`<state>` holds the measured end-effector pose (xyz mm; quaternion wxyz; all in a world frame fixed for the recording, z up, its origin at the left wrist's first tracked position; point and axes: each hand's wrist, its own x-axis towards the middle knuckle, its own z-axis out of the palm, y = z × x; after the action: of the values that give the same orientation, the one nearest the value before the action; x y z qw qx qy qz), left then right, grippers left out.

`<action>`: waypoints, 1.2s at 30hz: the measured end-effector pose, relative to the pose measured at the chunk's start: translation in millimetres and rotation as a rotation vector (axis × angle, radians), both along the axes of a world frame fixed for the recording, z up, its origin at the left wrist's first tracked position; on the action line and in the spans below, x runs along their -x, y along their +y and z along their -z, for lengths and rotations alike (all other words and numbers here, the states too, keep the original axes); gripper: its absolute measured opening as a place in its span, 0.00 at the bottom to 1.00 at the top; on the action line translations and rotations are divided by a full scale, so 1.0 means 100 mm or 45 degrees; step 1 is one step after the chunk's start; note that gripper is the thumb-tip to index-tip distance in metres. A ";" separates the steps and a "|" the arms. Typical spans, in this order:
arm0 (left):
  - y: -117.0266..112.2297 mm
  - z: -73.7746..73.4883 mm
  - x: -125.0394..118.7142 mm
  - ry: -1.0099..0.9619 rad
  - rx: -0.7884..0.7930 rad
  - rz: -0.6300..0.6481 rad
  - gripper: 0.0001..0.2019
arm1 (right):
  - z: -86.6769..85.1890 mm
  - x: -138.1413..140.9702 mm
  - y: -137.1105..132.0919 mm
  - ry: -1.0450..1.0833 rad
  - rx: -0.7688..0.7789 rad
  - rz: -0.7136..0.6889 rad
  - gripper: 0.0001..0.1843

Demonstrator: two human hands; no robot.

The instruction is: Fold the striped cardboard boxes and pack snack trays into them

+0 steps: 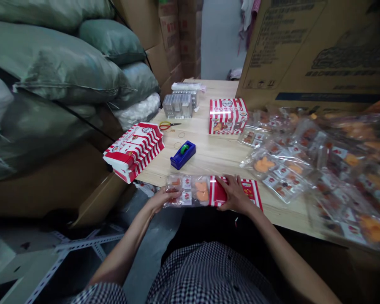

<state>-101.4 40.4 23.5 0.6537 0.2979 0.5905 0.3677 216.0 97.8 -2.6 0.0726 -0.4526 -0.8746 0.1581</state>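
Note:
My left hand (164,197) pinches the left end of a clear plastic packet (193,196) at the table's front edge. Orange toy-like pieces and small printed cards show through its film. The packet's right end meets a red-and-white striped box (255,190); whether any of it is inside, I cannot tell. My right hand (236,195) grips this box from above, thumb toward the packet and fingers across the red face. Behind the packet stands a blue tape dispenser (183,155) with a green core.
Folded striped boxes (134,147) lie stacked at left, near yellow-handled scissors (167,125). An upright striped box (228,116) and clear plastic cases (178,105) stand farther back. Filled packets (285,164) heap up at right before a large cardboard carton (304,55). Bulging sacks (60,63) line the left.

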 end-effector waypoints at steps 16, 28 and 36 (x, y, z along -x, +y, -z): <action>0.38 0.25 -0.66 0.042 -0.145 0.097 0.25 | -0.02 -0.04 0.02 0.034 -0.022 0.033 0.61; 0.32 -0.30 -0.70 0.710 -0.703 0.082 0.13 | -0.16 0.02 -0.23 0.201 -0.160 0.210 0.62; 0.31 -0.64 -1.11 0.870 -0.876 0.230 0.08 | -0.21 -0.03 -0.41 0.270 -0.262 0.398 0.61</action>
<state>9.5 71.5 88.0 0.3157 0.6502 0.5873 0.3643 218.6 56.5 18.1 0.2339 -0.5538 -0.7927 0.1014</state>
